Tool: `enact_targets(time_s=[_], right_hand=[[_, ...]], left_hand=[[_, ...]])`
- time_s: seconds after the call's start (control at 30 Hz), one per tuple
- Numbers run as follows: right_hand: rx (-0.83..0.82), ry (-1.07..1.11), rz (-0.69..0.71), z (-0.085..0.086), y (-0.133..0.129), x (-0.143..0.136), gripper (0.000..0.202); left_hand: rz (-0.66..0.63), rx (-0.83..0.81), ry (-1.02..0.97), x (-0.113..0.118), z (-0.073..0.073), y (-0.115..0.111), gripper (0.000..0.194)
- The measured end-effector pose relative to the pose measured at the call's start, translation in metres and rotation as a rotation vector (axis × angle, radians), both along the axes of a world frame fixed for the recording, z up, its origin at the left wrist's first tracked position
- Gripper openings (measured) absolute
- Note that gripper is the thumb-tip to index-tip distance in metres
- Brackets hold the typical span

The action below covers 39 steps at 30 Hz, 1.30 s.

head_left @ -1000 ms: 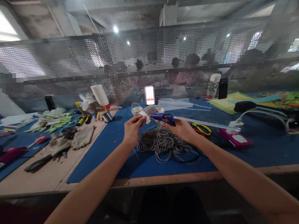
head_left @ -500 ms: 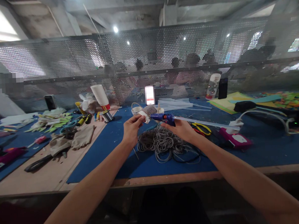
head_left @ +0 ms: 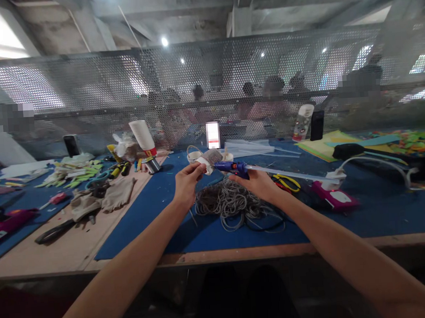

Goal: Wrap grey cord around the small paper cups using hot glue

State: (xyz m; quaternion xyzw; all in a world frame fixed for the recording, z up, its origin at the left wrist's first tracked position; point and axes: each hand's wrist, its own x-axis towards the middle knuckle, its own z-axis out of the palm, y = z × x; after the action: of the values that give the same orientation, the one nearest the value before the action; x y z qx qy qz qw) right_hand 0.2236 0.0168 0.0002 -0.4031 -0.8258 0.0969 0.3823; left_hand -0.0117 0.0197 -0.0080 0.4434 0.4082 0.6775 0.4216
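Observation:
Pinched between the thumb and fingers of my left hand [head_left: 189,183] is a small white and grey piece [head_left: 210,161]. My right hand [head_left: 255,181] is wrapped round a blue glue gun [head_left: 230,166], whose nozzle points left at that piece, touching or very near it. A long clear glue stick [head_left: 292,173] sticks out of the gun's back to the right. Below both hands lies a tangled heap of grey cord [head_left: 233,205] on the blue mat [head_left: 141,230]. A small white cup with a looped handle [head_left: 194,156] stands just behind the held piece.
Yellow-handled pliers [head_left: 289,183] and a magenta power strip [head_left: 335,197] lie to the right. Stacked paper cups [head_left: 142,137] stand back left, gloves [head_left: 117,194] nearer. A lit phone [head_left: 213,135] faces me, before a mesh screen [head_left: 193,74] with people behind.
The held piece has tilted slightly, showing more of its grey side. Both hands and the glue gun stay almost where they were. Behind the mesh at the right, a person has shifted left.

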Motion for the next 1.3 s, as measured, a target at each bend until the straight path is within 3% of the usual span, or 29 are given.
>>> enact_targets(time_s=[0.7, 1.07, 1.3], right_hand=[[-0.053, -0.005, -0.009, 0.002, -0.001, 0.001, 0.049], [-0.344, 0.296, 0.056, 0.02, -0.005, 0.005, 0.04], [-0.365, 0.436, 0.169, 0.017, 0.005, 0.01, 0.038]], left_hand=[[-0.004, -0.029, -0.039, 0.0, 0.003, -0.001, 0.033], [-0.073, -0.06, -0.047, 0.003, 0.004, -0.004, 0.036], [-0.108, -0.05, 0.008, 0.004, 0.004, -0.008, 0.03]])
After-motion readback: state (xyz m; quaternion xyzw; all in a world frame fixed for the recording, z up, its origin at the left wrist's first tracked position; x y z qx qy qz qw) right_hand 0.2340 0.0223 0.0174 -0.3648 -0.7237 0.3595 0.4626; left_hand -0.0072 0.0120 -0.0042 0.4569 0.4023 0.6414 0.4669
